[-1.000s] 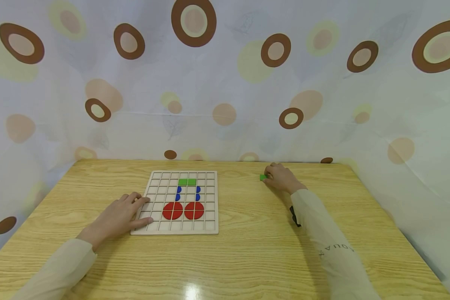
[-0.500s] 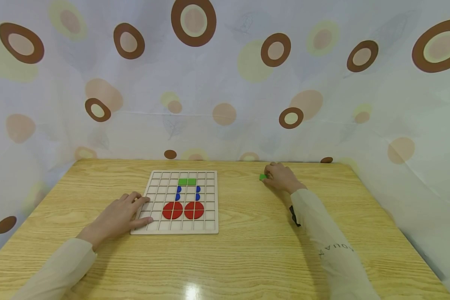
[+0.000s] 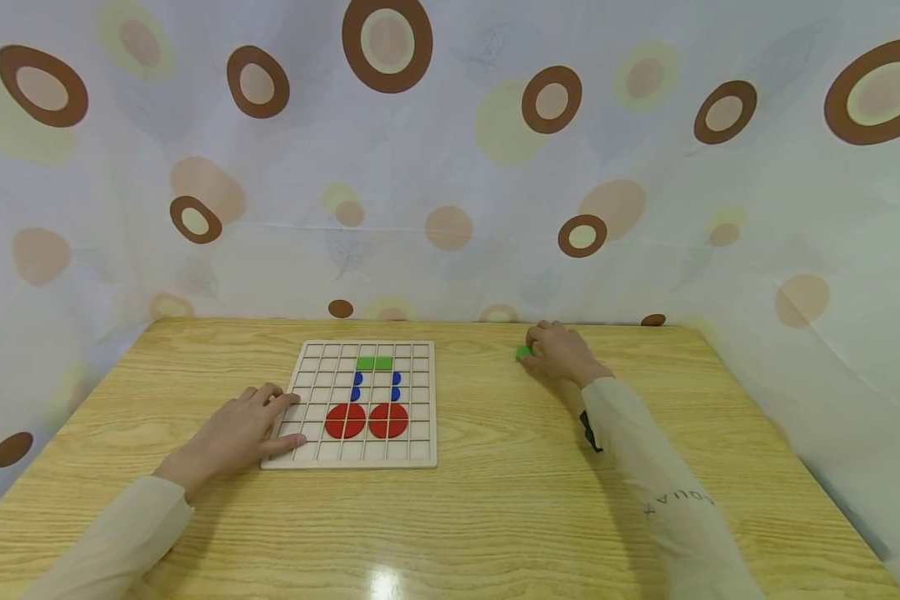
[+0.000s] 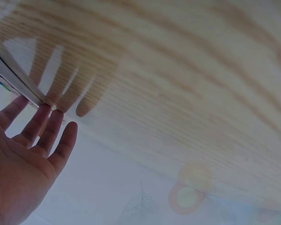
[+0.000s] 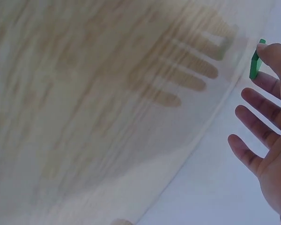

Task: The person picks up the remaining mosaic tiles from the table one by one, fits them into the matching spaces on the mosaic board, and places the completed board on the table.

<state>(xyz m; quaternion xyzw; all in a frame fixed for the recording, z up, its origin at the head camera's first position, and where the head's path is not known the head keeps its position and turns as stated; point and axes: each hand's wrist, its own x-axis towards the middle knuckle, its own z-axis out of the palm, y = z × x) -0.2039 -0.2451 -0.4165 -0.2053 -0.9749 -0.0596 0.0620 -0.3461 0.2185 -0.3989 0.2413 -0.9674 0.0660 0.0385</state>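
Note:
My left hand lies on the left edge of a white grid board, fingers relaxed, thumb and forefinger over the outer squares. In the left wrist view the fingertips meet the board's side. Green squares sit side by side in the board's upper cells. Below them are two columns of small blue half-rounds, then two red circles crossed by grid lines. Far right of the board, my right hand pinches a small flat green piece between thumb and forefinger, partly hidden; the other fingers stay loose.
The wooden table reaches back to a patterned cloth backdrop, which also rises at both sides. A black strap shows at the right wrist, under the sleeve.
The green piece in my right hand has tilted and shifted slightly left, the right fingers moving with it. My left hand and the board have stayed put.

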